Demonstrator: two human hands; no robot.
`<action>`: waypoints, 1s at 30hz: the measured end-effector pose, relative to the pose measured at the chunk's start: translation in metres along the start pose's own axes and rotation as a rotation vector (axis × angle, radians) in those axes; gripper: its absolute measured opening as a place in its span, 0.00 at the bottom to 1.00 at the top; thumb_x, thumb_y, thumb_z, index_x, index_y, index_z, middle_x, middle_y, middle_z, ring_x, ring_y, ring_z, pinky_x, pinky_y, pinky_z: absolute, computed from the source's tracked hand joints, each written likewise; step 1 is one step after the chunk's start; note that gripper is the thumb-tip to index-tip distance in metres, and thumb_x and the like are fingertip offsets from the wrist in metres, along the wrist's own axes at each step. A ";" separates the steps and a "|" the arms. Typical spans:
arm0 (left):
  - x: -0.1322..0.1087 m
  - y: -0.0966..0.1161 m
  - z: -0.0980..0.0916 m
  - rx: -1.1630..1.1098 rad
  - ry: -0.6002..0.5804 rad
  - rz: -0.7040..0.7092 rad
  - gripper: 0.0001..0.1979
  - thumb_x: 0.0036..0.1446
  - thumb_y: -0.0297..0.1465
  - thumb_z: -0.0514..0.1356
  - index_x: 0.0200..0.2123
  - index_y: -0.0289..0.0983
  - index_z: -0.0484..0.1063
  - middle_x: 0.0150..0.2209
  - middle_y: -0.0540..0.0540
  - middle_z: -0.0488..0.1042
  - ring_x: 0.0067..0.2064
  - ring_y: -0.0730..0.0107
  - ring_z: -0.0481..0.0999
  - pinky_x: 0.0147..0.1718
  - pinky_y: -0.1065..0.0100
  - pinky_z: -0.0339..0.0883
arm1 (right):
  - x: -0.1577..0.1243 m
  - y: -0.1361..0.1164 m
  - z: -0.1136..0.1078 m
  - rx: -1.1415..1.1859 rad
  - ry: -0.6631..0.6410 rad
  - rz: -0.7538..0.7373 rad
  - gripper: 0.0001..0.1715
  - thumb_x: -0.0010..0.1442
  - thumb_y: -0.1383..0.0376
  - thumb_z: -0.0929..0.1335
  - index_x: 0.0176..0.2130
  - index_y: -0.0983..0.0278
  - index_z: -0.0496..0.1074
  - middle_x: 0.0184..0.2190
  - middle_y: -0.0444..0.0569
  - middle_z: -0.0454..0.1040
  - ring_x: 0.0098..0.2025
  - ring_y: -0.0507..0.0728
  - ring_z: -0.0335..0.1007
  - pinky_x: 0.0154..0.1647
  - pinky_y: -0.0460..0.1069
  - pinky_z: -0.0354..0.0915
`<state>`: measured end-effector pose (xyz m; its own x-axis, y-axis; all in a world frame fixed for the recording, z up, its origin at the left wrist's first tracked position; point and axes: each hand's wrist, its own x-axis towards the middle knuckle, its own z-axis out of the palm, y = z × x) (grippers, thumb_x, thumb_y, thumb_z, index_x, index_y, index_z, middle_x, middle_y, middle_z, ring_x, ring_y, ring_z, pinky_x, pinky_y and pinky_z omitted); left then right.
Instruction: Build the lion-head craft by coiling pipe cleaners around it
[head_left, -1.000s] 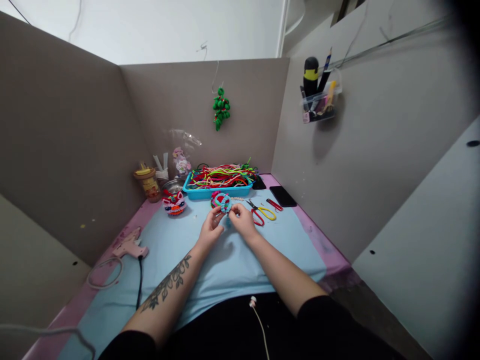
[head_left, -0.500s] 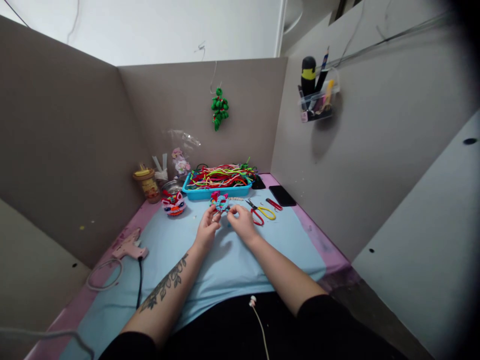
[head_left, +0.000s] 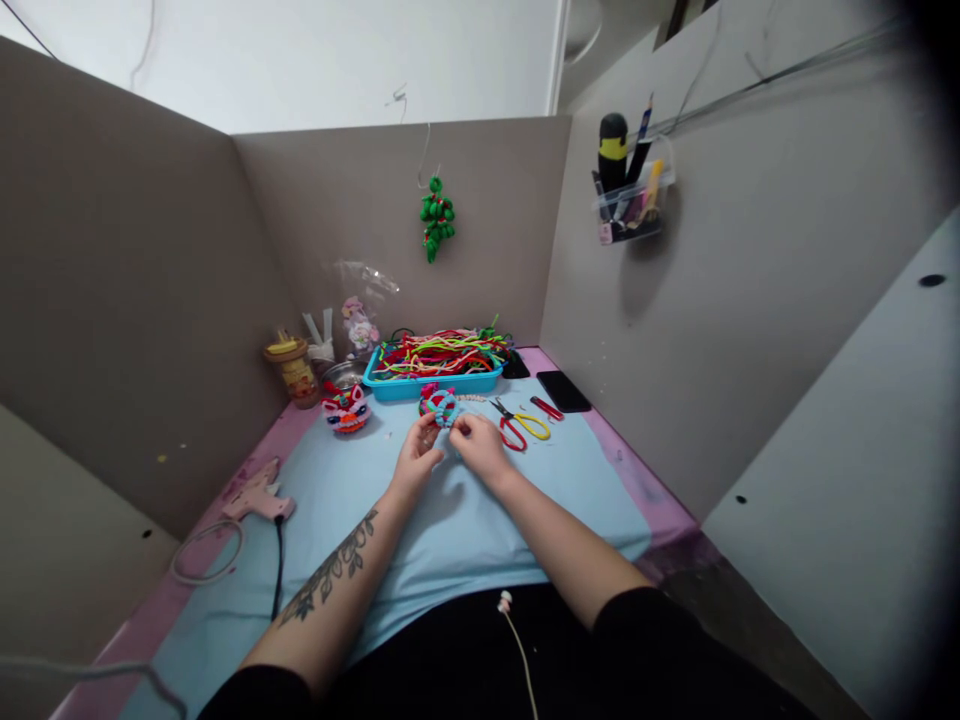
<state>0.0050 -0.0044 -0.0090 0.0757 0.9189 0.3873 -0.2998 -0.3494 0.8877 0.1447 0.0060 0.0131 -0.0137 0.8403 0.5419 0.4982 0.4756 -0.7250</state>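
Between my hands is a small knotted cord piece (head_left: 445, 404), light blue with red and pink parts. My left hand (head_left: 420, 448) grips its lower left side with bent fingers. The fingers of my right hand (head_left: 478, 443) pinch at its lower right edge; what exactly lies between those fingertips is too small to make out. Right of my right hand lie scissors (head_left: 523, 422) with one red and one yellow handle. A finished-looking knotted animal head (head_left: 346, 410) in pink, red and orange sits to the left.
A blue tray (head_left: 405, 388) of colourful cords stands behind my hands. A phone (head_left: 564, 391) and a small red tool (head_left: 547, 408) lie at right. At left are a pink glue gun (head_left: 261, 492) with its cable and a brown cup (head_left: 297, 378). Walls enclose the table.
The cord piece has turned a little in my hands, showing more red beside the blue. My right fingers have shifted slightly left and down, closer against it.
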 end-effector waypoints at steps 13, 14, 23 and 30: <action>-0.003 0.002 0.004 0.147 0.019 0.046 0.30 0.41 0.23 0.61 0.51 0.38 0.63 0.49 0.42 0.71 0.52 0.59 0.70 0.55 0.56 0.57 | -0.001 -0.003 0.005 0.452 0.051 0.243 0.07 0.46 0.61 0.66 0.26 0.63 0.69 0.22 0.43 0.70 0.25 0.53 0.64 0.30 0.48 0.62; -0.003 0.002 0.004 0.149 0.018 0.040 0.30 0.41 0.23 0.61 0.51 0.38 0.63 0.49 0.41 0.71 0.53 0.59 0.70 0.55 0.56 0.57 | -0.001 -0.003 0.006 0.476 0.065 0.247 0.08 0.46 0.61 0.66 0.27 0.63 0.69 0.23 0.43 0.71 0.26 0.53 0.65 0.30 0.48 0.62; -0.003 -0.005 0.003 0.231 0.032 0.082 0.31 0.43 0.22 0.60 0.53 0.38 0.63 0.52 0.40 0.68 0.55 0.57 0.67 0.57 0.55 0.55 | -0.001 0.008 0.017 0.729 0.029 0.353 0.13 0.44 0.59 0.70 0.31 0.64 0.70 0.25 0.44 0.73 0.27 0.53 0.67 0.31 0.48 0.64; -0.006 -0.007 0.001 0.339 0.026 0.122 0.33 0.42 0.21 0.58 0.55 0.38 0.62 0.55 0.40 0.66 0.57 0.55 0.65 0.59 0.53 0.53 | -0.003 0.009 0.020 0.711 0.065 0.377 0.12 0.42 0.60 0.71 0.28 0.64 0.70 0.23 0.43 0.72 0.26 0.52 0.66 0.31 0.47 0.63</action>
<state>0.0074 -0.0081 -0.0171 0.0338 0.8696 0.4926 0.0272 -0.4935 0.8693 0.1317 0.0131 -0.0033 0.1067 0.9709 0.2145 -0.2115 0.2329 -0.9492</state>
